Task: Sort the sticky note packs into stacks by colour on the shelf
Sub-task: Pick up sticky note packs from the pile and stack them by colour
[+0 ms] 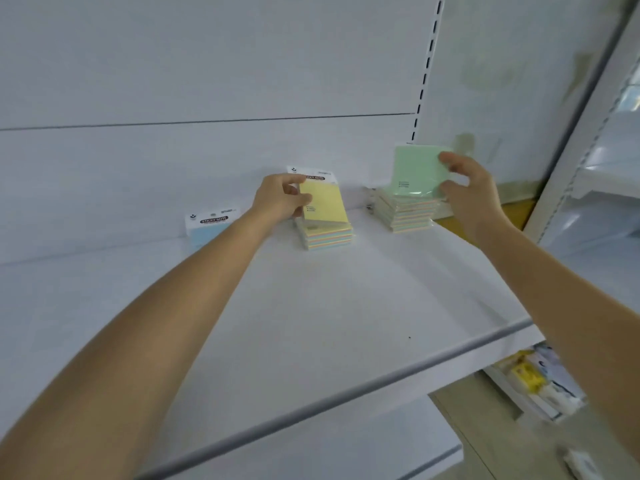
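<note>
Left grip (280, 199): pinched the yellow pack (323, 206) at centre frame and tipped it over the middle stack (327, 235), likely squaring it before setting it down.
Right grip (467, 181): thumb and fingers nipped the green pack (417, 171) right of centre, lifted above the right stack (405, 211), probably to check its colour.
Blue pack (207, 226): stood alone left of centre, well apart, seemingly starting its own pile.
Shelf (311, 306): carried everything.

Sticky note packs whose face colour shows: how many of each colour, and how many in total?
Blue pack: 1
Yellow pack, in the left hand: 1
Green pack, in the right hand: 1
Total: 3; the middle stack and right stack show edges only, uncounted.
</note>
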The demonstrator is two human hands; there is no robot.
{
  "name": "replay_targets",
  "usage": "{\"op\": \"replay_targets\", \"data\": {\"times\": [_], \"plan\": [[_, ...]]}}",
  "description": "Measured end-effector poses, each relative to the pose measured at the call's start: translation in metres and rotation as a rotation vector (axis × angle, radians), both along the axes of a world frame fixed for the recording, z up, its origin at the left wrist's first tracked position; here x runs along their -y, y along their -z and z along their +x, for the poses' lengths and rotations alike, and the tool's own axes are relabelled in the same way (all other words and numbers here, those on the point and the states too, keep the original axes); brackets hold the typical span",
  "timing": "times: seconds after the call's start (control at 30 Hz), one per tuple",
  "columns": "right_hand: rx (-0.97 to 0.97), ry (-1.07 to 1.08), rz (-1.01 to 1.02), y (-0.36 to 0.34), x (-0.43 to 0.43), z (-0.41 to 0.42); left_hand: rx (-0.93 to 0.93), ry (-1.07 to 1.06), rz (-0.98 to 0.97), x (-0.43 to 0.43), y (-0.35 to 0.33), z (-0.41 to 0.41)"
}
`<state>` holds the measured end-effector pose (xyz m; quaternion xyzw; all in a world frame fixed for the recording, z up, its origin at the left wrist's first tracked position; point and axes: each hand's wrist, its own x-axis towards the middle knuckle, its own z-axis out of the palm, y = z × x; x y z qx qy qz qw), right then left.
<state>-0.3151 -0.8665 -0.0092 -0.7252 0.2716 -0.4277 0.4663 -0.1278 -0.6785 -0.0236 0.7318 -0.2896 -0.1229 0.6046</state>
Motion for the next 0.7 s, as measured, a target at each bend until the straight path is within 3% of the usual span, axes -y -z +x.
{"op": "replay_targets", "data": {"times": [0.3,0.53,0.6,0.7], "plan": [[-0.031,-0.128,0.027,-0.012,0.072,0.024,0.039,-0.204,0.387,0.02,0.011,-0.006],[-0.238,-0.182,-0.131,0.007,0.081,0.043,0.549,-0.421,0.59,0.031,0.012,-0.037],[-0.276,-0.151,-0.205,0.013,0.079,0.045,0.677,-0.36,0.476,0.04,0.015,-0.053],[-0.309,-0.075,-0.301,0.023,0.072,0.046,0.811,-0.06,0.462,0.059,0.026,-0.083]]}}
